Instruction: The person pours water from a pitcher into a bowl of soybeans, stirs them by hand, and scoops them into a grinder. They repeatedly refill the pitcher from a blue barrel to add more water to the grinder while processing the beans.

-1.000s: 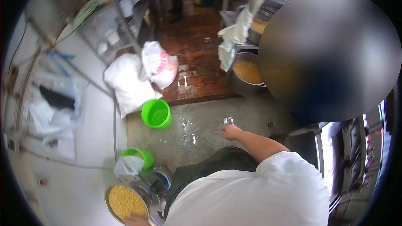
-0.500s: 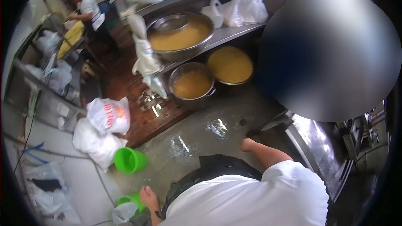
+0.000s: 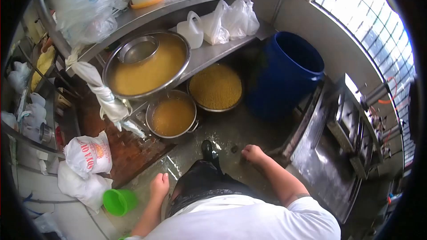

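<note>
My left hand (image 3: 159,186) is held low in front of my body, its fingers curled in and nothing showing in them. The green bucket (image 3: 119,202) is the thing nearest to it, off to the left and apart from it. Further forward on the right is my right hand (image 3: 253,154), closed in a loose fist, also holding nothing visible, above the wet floor (image 3: 224,153). Ahead of both hands a metal pot (image 3: 193,130) of cloudy orange-brown liquid stands on the floor beside a round container of yellow grains (image 3: 216,86). Neither hand touches them.
On the steel shelf sits a wide metal basin (image 3: 106,78) of yellowish liquid, with a smaller metal bowl (image 3: 138,50) in it. A blue barrel (image 3: 278,86) stands ahead right, near a steel stove (image 3: 327,155). White sacks (image 3: 89,155) lie at left, and a knotted cloth (image 3: 104,91) hangs.
My view has turned right and come nearer the pots. My left hand has risen away from the bucket side, and a booted foot now shows ahead. The blue barrel has come into view.
</note>
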`<state>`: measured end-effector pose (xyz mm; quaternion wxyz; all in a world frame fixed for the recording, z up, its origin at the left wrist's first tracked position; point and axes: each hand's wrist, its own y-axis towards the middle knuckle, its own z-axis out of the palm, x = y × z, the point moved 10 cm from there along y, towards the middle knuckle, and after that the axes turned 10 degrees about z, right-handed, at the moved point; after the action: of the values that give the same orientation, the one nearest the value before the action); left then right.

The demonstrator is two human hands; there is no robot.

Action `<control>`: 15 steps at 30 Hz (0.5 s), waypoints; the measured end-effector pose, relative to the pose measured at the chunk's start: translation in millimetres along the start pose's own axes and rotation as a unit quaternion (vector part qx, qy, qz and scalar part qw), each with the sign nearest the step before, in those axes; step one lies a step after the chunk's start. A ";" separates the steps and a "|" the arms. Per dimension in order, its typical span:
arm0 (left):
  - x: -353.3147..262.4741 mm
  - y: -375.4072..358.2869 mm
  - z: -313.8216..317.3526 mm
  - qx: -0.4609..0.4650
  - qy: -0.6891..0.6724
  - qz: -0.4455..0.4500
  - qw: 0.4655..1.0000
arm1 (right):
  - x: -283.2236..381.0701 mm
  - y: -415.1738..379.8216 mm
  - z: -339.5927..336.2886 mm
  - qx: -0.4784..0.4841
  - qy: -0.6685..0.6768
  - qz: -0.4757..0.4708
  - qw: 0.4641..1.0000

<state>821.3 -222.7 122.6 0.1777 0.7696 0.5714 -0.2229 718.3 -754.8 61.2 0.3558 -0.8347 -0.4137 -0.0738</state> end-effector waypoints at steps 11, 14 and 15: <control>-148.3 276.3 40.6 -0.004 -0.114 0.072 0.991 | 404.8 322.6 -365.1 -0.202 -0.059 -0.220 0.953; -173.5 320.5 32.9 0.009 -0.116 0.053 0.992 | 504.8 405.2 -426.8 -0.283 0.025 -0.323 0.903; -177.2 331.4 33.2 0.011 -0.111 0.050 0.993 | 530.3 432.3 -432.0 -0.248 0.037 -0.369 0.895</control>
<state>1090.5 -476.2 197.8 0.2426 0.7696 0.5067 -0.3036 1456.5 -874.3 370.2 0.0996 -0.6796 -0.6469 -0.3312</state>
